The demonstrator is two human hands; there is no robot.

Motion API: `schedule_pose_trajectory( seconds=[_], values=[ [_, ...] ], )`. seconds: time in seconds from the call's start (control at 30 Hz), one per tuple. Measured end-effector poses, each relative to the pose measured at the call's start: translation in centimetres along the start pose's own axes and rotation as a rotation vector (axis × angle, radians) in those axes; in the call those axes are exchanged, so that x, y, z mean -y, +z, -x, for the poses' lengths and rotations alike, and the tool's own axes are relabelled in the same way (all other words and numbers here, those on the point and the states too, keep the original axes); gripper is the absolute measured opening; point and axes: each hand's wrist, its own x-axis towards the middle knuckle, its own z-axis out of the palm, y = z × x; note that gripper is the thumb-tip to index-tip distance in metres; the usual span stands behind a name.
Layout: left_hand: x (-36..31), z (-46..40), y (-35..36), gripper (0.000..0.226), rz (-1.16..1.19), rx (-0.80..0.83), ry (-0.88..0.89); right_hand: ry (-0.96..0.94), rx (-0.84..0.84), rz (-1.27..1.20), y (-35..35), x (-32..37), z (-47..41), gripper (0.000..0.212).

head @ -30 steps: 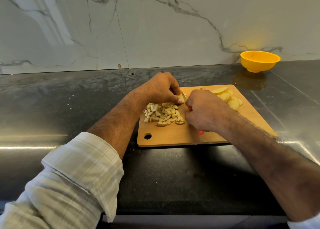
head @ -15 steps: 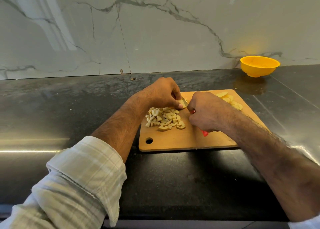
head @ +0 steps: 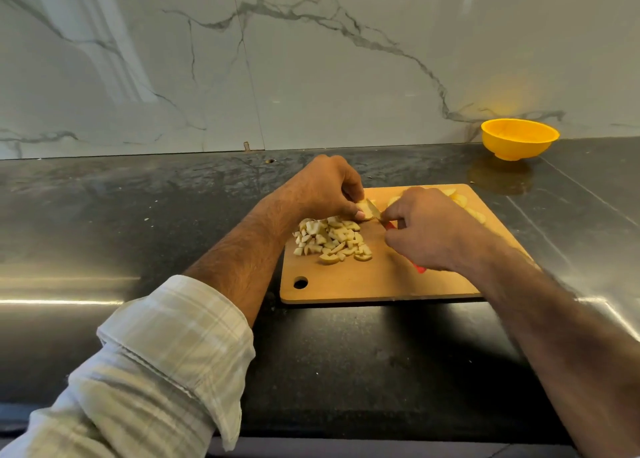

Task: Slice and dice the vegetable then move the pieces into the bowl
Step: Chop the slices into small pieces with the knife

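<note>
We judge ourselves about halfway: a pile of diced pieces (head: 331,238) lies on the board (head: 377,284), our left hand (head: 322,189) pinches a slice (head: 365,209), our right hand (head: 429,230) grips the knife (head: 389,222), uncut slices (head: 465,204) wait behind, and the bowl (head: 519,139) looks empty.

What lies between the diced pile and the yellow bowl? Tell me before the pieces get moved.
The right hand holding the knife and the uncut slices sit on the cutting board between the diced pile and the yellow bowl. Past the board, only bare black counter shows.
</note>
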Motion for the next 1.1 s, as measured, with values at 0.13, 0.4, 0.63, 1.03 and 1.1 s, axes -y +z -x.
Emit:
schedule_pose_trajectory(
  seconds=[0.13, 0.4, 0.63, 1.03, 1.1],
  values=[
    [0.4, 0.1, -0.2, 0.028, 0.042, 0.000, 0.017, 0.008, -0.056, 0.019, 0.7, -0.2, 0.4, 0.031],
    [0.8, -0.1, 0.0, 0.022, 0.084, -0.001, 0.011, -0.042, -0.032, 0.016, 1.6, 1.0, 0.3, 0.012],
    [0.4, -0.5, 0.1, 0.022, 0.066, -0.002, -0.035, -0.017, -0.015, 0.015, 2.0, 1.9, -0.8, 0.011],
    [-0.3, -0.2, -0.1, 0.015, 0.020, -0.002, -0.046, -0.028, -0.007, 0.048, 1.7, 1.9, -1.7, 0.011],
    [-0.4, 0.0, 0.0, 0.015, 0.033, -0.021, -0.051, -0.013, 0.028, 0.015, 1.3, 1.4, -1.6, 0.016]
  ],
)
